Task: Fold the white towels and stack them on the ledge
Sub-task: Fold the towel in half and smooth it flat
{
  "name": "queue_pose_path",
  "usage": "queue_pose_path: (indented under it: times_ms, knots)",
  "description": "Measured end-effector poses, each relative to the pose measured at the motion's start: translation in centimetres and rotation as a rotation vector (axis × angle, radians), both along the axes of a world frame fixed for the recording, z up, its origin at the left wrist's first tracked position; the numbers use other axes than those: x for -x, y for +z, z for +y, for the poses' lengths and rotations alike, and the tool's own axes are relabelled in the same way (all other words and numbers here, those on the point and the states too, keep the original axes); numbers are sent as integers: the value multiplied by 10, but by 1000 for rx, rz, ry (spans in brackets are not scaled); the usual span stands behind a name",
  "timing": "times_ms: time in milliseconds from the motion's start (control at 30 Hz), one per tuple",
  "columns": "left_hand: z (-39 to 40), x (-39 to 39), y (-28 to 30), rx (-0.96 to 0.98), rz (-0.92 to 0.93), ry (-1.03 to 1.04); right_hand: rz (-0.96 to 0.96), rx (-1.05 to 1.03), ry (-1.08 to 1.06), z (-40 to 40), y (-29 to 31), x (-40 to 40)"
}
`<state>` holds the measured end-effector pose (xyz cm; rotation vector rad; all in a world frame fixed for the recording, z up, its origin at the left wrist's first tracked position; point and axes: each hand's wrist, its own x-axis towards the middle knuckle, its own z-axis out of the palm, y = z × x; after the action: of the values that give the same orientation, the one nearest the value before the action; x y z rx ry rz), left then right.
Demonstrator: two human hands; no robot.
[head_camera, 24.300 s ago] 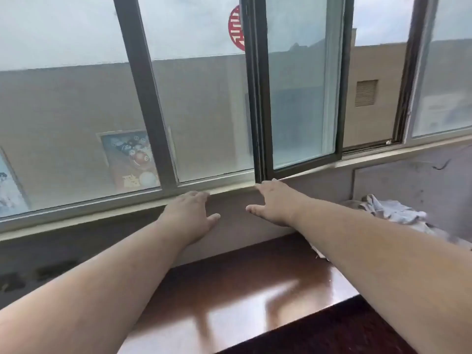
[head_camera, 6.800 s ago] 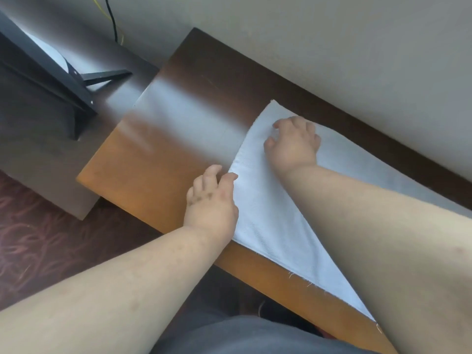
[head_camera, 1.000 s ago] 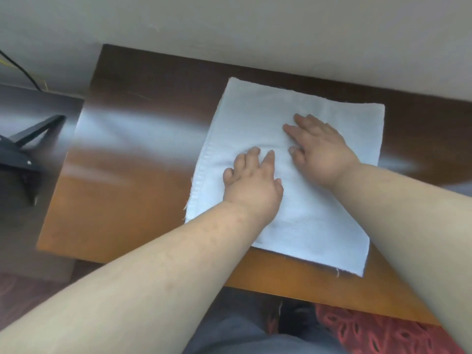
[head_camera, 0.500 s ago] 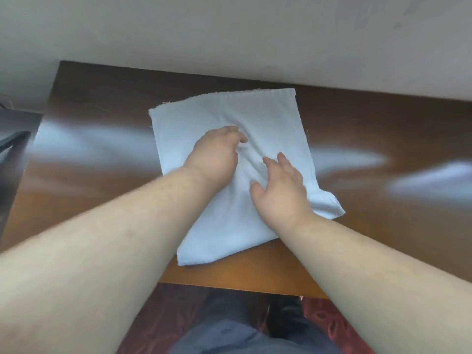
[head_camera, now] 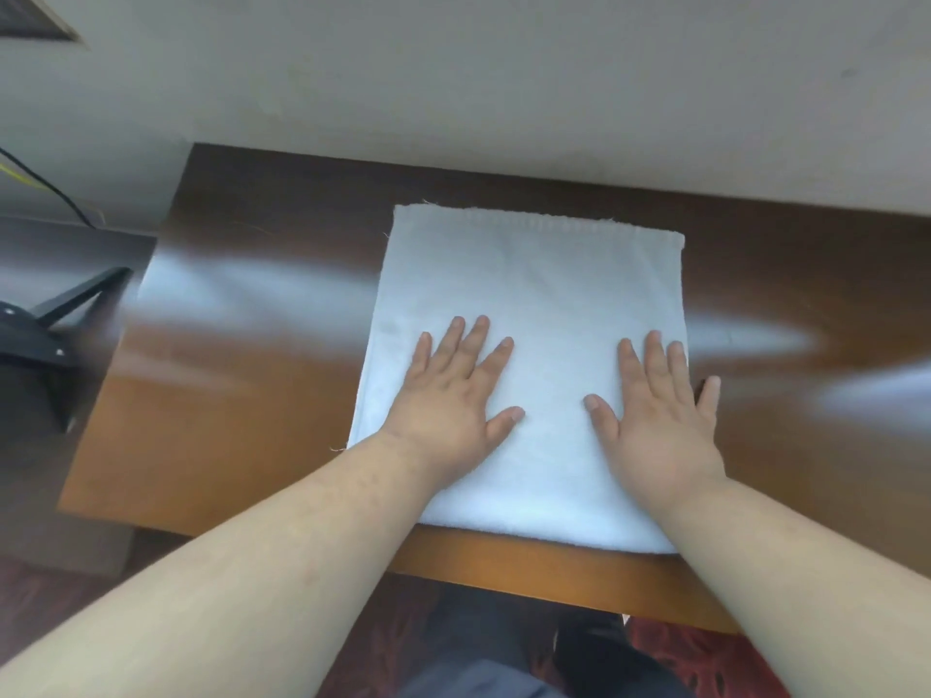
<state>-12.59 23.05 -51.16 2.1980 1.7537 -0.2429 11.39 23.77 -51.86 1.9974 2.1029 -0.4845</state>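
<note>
A: White towel (head_camera: 529,304), folded to a near-square, lying flat on the glossy brown wooden ledge (head_camera: 242,405). Far hem close to the pale wall (head_camera: 504,83), near edge just short of the ledge's front lip.

B: Hands?

A: Both on it, palms down. Left hand (head_camera: 448,395) on the left half, fingers straight and spread, thumb out toward the middle. Right hand (head_camera: 660,410) on the right half, same flat pose, fingers straight and fanned.

B: Grasping anything?

A: No. Neither hand curls round cloth; they press flat. The right little finger hangs past the towel's right edge, over bare wood.

B: Gap between hands?

A: Strip of open towel between the two thumbs; hands apart, not touching.

B: Towel surface?

A: Smooth where visible. A few loose threads at the far left corner and the left edge.

B: Around it?

A: Streaky light reflections on the ledge either side. Left of the ledge, a lower dark surface with a black angled bracket (head_camera: 65,314). Dark cable (head_camera: 50,193) running down the wall above it. Below the front lip: dark trousers (head_camera: 478,677) and a red patterned carpet (head_camera: 680,652).
</note>
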Motion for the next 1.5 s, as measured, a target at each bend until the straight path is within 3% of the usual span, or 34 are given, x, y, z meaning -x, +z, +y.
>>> queue_pose_path:
  times_ms: [133, 233, 333, 433, 667, 867, 1100, 1233, 1367, 1500]
  knots:
    - [29, -6, 18, -143, -179, 141, 207, -161, 20, 36, 21, 30]
    - [73, -15, 17, -189, -253, 72, 334, -189, 94, 81, 23, 66]
    - [99, -5, 0, -88, -87, 49, 213, -75, 156, 112, 6, 69]
    - [107, 24, -13, -99, 33, 124, 61, -111, 207, 123, -9, 48]
    - [121, 20, -12, -171, -78, 140, 174, -206, 227, 132, -5, 62]
    - [137, 42, -15, -117, 1, 119, 1, -125, -30, 141, -8, 39]
    - [68, 2, 6, -150, -131, -10, 220, -129, 60, 78, 8, 82]
    - [0, 16, -5, -63, -33, -1, 88, -128, 52, 20, -2, 42]
    - [-23, 44, -7, -70, 15, 129, 14, -108, -125, 7, -3, -4]
    - [-54, 10, 1, -160, -56, 10, 121, -188, 77, -26, 11, 31]
